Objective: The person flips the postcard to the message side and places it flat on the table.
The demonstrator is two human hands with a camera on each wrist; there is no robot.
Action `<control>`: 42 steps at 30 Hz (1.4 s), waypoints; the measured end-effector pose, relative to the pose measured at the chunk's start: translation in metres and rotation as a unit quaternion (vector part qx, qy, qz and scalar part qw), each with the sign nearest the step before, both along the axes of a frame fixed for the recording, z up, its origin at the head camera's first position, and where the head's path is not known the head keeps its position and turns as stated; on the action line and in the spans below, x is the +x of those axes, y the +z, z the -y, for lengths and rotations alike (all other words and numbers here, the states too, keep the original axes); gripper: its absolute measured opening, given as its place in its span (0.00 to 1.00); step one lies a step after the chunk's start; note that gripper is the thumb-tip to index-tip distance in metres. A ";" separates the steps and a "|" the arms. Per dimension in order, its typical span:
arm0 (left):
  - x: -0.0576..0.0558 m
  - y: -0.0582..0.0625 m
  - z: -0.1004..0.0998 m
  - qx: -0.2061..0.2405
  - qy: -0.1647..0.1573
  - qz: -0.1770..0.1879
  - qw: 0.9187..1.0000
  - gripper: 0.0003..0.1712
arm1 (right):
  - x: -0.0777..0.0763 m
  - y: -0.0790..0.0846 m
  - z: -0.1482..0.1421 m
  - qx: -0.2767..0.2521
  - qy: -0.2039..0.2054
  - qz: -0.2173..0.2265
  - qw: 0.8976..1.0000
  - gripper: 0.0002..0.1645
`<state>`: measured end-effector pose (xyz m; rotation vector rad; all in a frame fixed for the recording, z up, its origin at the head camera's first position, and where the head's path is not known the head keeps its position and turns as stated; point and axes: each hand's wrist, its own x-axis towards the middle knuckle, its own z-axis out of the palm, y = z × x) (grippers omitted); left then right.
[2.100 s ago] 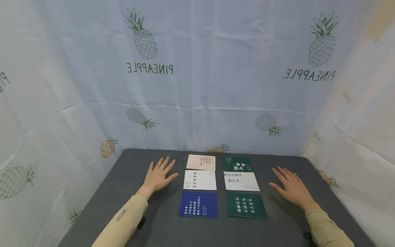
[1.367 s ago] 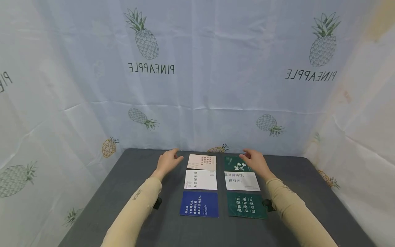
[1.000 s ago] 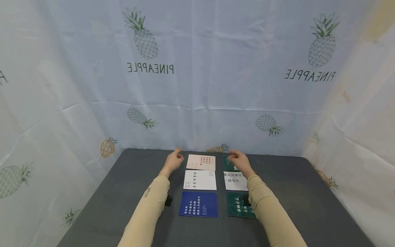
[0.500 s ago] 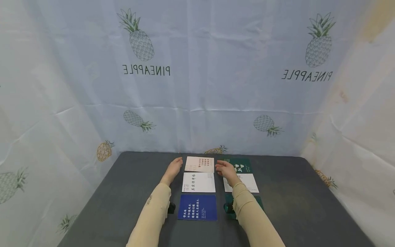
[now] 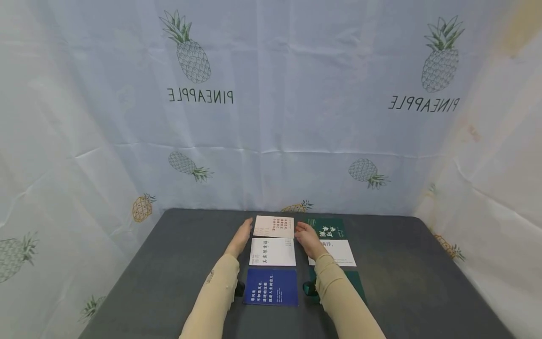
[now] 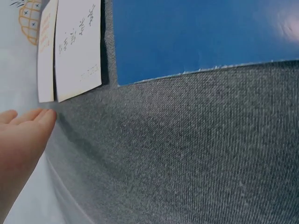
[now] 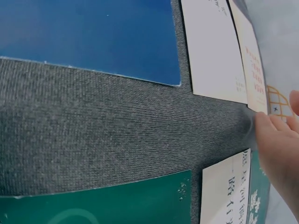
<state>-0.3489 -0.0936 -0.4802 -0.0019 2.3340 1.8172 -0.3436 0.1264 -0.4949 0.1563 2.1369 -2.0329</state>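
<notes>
Blue card (image 5: 272, 287), lettered 等风来 不如追风去, lies nearest on the bench (image 5: 182, 268); just beyond it, a white card (image 5: 277, 252). Farther out, left grip (image 5: 239, 239) and right grip (image 5: 309, 240) flank the pale pink card (image 5: 274, 226), both straight-fingered and holding nothing; contact with its edges is unclear. Any inward press should come evenly, lightly and low, lest it buckle. Behind, the curtain (image 5: 275, 113) reads PINEAPPLE, mirrored.

left hand (image 5: 240, 238) now close beside the pink card (image 5: 274, 226), right hand (image 5: 310, 240) swung in near its other edge, fingers (image 6: 42, 120) drawn together
</notes>
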 end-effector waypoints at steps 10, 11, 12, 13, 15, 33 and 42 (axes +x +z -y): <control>-0.004 -0.002 -0.004 0.039 0.003 0.018 0.999 0.36 | -0.002 0.001 0.003 0.000 0.026 0.005 1.000 0.36; -0.005 -0.003 -0.005 0.043 0.004 0.017 0.999 0.36 | -0.002 0.002 0.004 -0.001 0.025 0.009 1.000 0.36; -0.006 -0.003 -0.005 0.045 0.005 0.015 0.999 0.36 | -0.003 0.002 0.004 -0.004 0.023 0.013 1.000 0.36; -0.007 -0.004 -0.006 0.047 0.004 0.012 0.999 0.35 | -0.004 0.002 0.004 -0.006 0.022 0.016 1.000 0.36; -0.008 -0.005 -0.006 0.058 0.004 0.008 0.998 0.35 | -0.005 0.002 0.005 -0.014 0.018 0.021 1.000 0.36; -0.015 0.000 -0.008 0.157 0.051 0.015 0.986 0.34 | -0.010 0.007 0.000 -0.048 0.002 0.011 0.999 0.35; -0.017 0.004 -0.006 0.132 0.043 0.009 0.990 0.32 | -0.015 0.004 0.004 -0.021 0.000 -0.015 1.000 0.33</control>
